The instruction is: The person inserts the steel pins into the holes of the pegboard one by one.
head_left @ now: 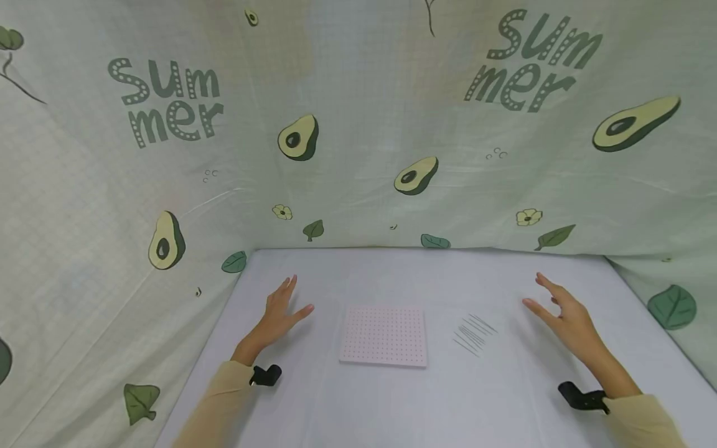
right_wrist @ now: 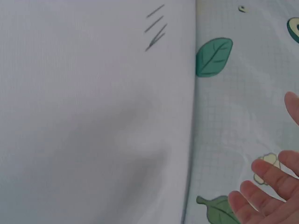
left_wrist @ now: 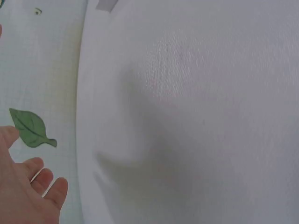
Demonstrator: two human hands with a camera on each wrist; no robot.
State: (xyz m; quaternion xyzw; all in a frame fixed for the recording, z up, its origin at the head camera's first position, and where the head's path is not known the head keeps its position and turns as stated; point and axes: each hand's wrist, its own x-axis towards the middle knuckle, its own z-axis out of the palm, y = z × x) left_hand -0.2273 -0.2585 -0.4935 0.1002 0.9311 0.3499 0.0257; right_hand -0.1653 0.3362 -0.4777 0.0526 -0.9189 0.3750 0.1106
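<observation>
A pale pink pegboard (head_left: 383, 336) with rows of small holes lies flat on the white table. To its right, several thin dark sticks (head_left: 475, 334) lie slanted and roughly side by side; a few sticks (right_wrist: 155, 26) also show at the top of the right wrist view. My left hand (head_left: 278, 317) is held over the table left of the pegboard, thumb and fingers spread, holding nothing. Right of the sticks my right hand (head_left: 574, 326) hovers, thumb apart from the fingers, likewise without anything in it. Neither hand touches the board or sticks.
A white tabletop (head_left: 386, 410) lies under everything. Behind it and at both sides hangs a pale green cloth (head_left: 347, 186) printed with avocados, leaves and lettering. Black straps (head_left: 266, 375) with small devices sit on both wrists.
</observation>
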